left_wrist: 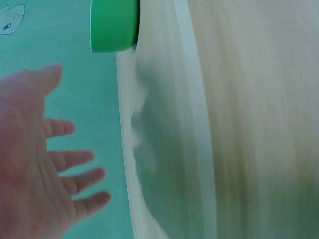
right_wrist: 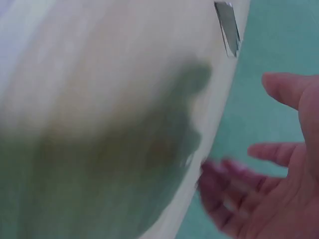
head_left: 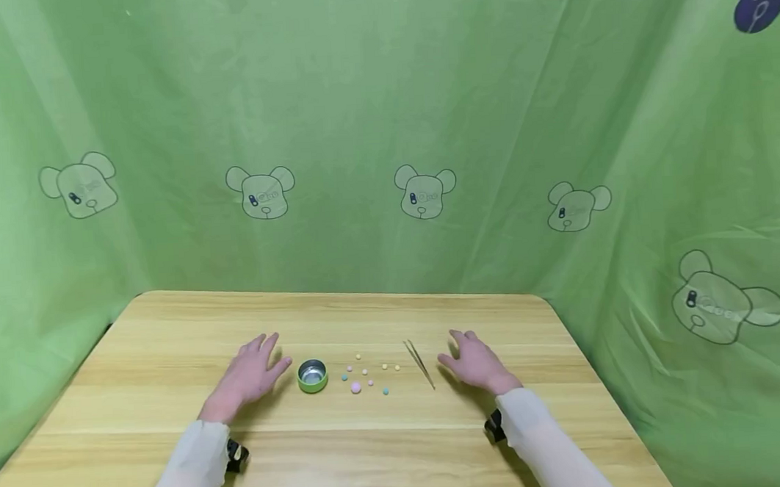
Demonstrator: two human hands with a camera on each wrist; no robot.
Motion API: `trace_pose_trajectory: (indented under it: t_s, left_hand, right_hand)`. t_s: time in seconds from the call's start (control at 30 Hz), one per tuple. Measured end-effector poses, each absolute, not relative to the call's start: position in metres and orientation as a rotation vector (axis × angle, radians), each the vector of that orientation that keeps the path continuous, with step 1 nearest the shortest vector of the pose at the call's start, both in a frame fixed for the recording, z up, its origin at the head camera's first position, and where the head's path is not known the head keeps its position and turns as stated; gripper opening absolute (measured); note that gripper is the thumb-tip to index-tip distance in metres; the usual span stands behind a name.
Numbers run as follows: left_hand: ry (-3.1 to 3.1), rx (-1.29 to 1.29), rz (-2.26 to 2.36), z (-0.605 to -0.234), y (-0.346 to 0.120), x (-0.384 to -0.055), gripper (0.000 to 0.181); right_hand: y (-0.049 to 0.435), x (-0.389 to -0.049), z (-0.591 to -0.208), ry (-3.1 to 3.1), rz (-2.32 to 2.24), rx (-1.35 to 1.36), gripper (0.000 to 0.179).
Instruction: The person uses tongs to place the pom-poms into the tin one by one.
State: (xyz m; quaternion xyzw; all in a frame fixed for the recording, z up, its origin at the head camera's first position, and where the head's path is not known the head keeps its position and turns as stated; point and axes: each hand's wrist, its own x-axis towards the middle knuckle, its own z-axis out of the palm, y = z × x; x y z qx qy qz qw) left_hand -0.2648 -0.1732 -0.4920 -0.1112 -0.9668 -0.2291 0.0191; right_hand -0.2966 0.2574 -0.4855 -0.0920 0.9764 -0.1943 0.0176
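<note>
My left hand [head_left: 247, 374] is over the table with fingers spread, holding nothing. Just right of it stands a small round green tin [head_left: 313, 385] with a silvery inside; its green side also shows at the top of the left wrist view. Several small balls lie loose right of the tin, among them a larger pink ball [head_left: 355, 387], a blue ball [head_left: 386, 391] and a yellow ball [head_left: 358, 357]. Metal tweezers [head_left: 420, 365] lie between the balls and my right hand [head_left: 477, 364]. That hand hovers with nothing in it, thumb towards the tweezers, fingers loosely bent.
Everything lies on a light wooden table [head_left: 349, 466] with rounded far corners. A green curtain [head_left: 357, 113] printed with bear heads hangs behind it and along the sides. Each sleeved wrist carries a black camera, one being the left wrist camera [head_left: 237, 456].
</note>
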Motion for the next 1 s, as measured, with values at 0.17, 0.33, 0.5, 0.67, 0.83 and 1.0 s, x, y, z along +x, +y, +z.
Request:
trace_pose_trajectory:
  t_s: [0.17,0.33,0.5,0.67,0.83,1.0]
  left_hand:
    - [-2.956,-0.45,-0.832,-0.492,-0.167,-0.269,0.068]
    - [-2.972,-0.493,-0.874,-0.498,-0.16,-0.271,0.071]
    - [-2.999,-0.517,-0.876,-0.503,-0.154,-0.268,0.072]
    - [-3.014,-0.532,-0.892,-0.505,-0.147,-0.267,0.076]
    - [-3.014,-0.565,-0.908,-0.504,-0.141,-0.269,0.083]
    - [-3.012,-0.593,-0.911,-0.505,-0.137,-0.273,0.086]
  right_hand:
    - [0.242,-0.3,-0.491,2.99,-0.683,-0.376,0.063]
    - [0.23,-0.305,-0.498,2.98,-0.626,-0.465,0.057]
    - [0.224,-0.308,-0.503,2.937,-0.601,-0.532,0.054]
    - [0.223,-0.311,-0.506,2.908,-0.598,-0.534,0.052]
    - [0.222,-0.314,-0.507,2.909,-0.596,-0.558,0.047]
    - [0.219,-0.317,-0.505,2.905,-0.591,-0.591,0.042]
